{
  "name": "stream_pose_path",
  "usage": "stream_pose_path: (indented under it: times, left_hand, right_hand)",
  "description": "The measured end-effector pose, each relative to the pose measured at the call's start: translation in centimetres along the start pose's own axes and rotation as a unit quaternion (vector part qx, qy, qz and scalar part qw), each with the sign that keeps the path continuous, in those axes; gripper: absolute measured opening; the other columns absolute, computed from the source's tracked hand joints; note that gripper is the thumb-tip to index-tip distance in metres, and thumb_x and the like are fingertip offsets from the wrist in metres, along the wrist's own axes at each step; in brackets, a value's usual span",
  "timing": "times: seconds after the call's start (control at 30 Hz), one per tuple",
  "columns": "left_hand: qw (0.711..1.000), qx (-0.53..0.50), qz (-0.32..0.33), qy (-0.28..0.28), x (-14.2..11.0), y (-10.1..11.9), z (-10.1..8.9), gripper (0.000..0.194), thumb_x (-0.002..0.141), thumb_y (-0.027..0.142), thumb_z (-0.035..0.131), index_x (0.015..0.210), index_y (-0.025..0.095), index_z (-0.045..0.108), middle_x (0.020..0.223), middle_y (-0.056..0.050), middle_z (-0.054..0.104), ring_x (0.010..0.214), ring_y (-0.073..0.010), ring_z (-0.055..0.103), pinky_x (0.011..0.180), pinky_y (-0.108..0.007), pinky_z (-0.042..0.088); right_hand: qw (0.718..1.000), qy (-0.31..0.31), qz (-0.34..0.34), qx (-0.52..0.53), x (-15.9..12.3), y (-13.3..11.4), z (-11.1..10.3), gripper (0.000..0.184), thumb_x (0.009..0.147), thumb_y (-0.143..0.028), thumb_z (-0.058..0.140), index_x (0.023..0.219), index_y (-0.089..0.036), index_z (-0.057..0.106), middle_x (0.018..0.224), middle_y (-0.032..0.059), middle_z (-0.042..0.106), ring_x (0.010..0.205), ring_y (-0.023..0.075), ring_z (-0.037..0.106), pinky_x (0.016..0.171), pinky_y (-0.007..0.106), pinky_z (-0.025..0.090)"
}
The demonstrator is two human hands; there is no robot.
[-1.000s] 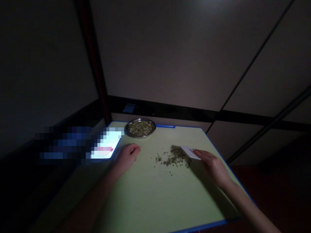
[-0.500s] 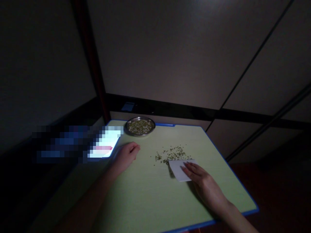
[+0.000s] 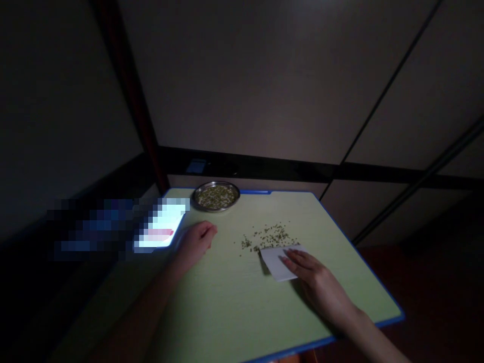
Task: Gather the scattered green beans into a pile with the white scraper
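Holding white card [image 3: 275, 266] beside seeds [image 3: 279, 236]

We are seeing glossy metal in the shallow, round, silver-coloured dish [image 3: 216, 209], matt paper or card in the thin white sheet [image 3: 275, 265], and a smooth, low-sheen surface on the pale-green, blue-edged tabletop [image 3: 227, 297].

The slender, bare left forearm [image 3: 159, 297] slants in from the lower left, deep in shadow, ending in a bare, rounded left grip [image 3: 197, 243] curled into a loose fist. The bare right forearm [image 3: 374, 339] enters from the lower right; its bare, elongated right grip [image 3: 315, 282] angles inward, back upward, fingers stretched forward. Both grips are well apart.
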State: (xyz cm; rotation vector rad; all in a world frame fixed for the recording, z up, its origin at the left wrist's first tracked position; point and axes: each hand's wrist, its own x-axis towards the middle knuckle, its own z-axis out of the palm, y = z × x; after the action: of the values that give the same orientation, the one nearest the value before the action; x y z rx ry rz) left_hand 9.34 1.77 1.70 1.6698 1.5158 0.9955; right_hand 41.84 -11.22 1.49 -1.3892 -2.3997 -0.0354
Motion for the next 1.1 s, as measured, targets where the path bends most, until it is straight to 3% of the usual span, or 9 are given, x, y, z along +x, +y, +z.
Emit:
stream_pose_path:
  times: [0.2,0.33,0.43,0.57,0.67,0.87,1.1]
  left_hand:
    - [1.0,0.002,-0.01,0.003,-0.2,0.5,-0.1,0.026,0.074,0.046,0.05,0.066,0.021,0.054,0.048,0.005,0.047,0.045,-0.0133,0.046,0.047,-0.024,0.033]
    - [1.0,0.003,-0.007,0.0,-0.2,0.5,-0.2,0.026,0.074,0.046,0.05,0.065,0.021,0.053,0.048,0.005,0.048,0.045,-0.0135,0.046,0.046,-0.025,0.033]
    - [1.0,0.007,-0.004,-0.006,-0.1,0.4,-0.2,0.027,0.076,0.046,0.049,0.066,0.021,0.053,0.048,0.004,0.048,0.045,-0.014,0.047,0.046,-0.025,0.033]
    - [1.0,0.007,0.002,-0.01,0.1,-0.1,-0.1,0.028,0.077,0.047,0.05,0.068,0.021,0.054,0.048,0.005,0.048,0.045,-0.0141,0.048,0.047,-0.025,0.033]
    - [1.0,0.008,-0.001,-0.011,0.2,-0.4,-0.1,0.027,0.077,0.047,0.05,0.069,0.021,0.054,0.047,0.005,0.048,0.045,-0.0141,0.048,0.047,-0.025,0.034]
    - [1.0,0.029,-0.002,-0.01,0.1,-0.1,-0.2,0.03,0.079,0.047,0.048,0.065,0.021,0.05,0.048,0.005,0.047,0.046,-0.0133,0.047,0.048,-0.024,0.033]
    - [0.999,0.043,0.011,-0.012,0.3,-0.7,-0.2,0.031,0.081,0.048,0.047,0.068,0.021,0.052,0.05,0.004,0.048,0.047,-0.0137,0.047,0.048,-0.025,0.033]
  right_hand:
    - [1.0,0.002,0.01,0.029,-1.1,0.1,-2.5,0.069,0.077,0.001,0.041,0.14,-0.025,0.05,0.14,0.0052,0.055,0.128,0.0225,0.05,0.107,0.044,0.042]
    - [0.983,0.07,0.154,0.072,-0.6,2.8,-5.5,0.041,0.088,-0.017,0.046,0.125,-0.018,0.062,0.114,0.0096,0.07,0.098,0.0225,0.067,0.085,0.034,0.054]
    - [0.952,0.114,0.259,0.115,-0.2,5.6,-6.9,0.033,0.089,-0.036,0.05,0.11,-0.014,0.065,0.091,0.0097,0.072,0.078,0.0223,0.067,0.065,0.03,0.053]
    - [0.922,0.135,0.309,0.193,-0.3,8.8,-6.8,0.043,0.084,-0.052,0.057,0.102,-0.014,0.062,0.093,0.0131,0.071,0.08,0.0242,0.066,0.065,0.03,0.052]
    - [0.911,0.135,0.334,0.2,-1.0,9.8,-6.0,0.049,0.082,-0.057,0.058,0.104,-0.013,0.062,0.096,0.0143,0.071,0.084,0.0257,0.066,0.069,0.032,0.052]
    - [0.911,0.081,0.362,0.181,-3.1,9.1,-5.2,0.053,0.081,-0.06,0.057,0.105,-0.013,0.064,0.088,0.0113,0.071,0.074,0.0228,0.065,0.06,0.028,0.049]
    - [0.916,0.015,0.351,0.194,-3.2,6.0,-4.2,0.05,0.084,-0.058,0.053,0.104,-0.013,0.064,0.081,0.0086,0.071,0.066,0.0197,0.062,0.052,0.026,0.043]
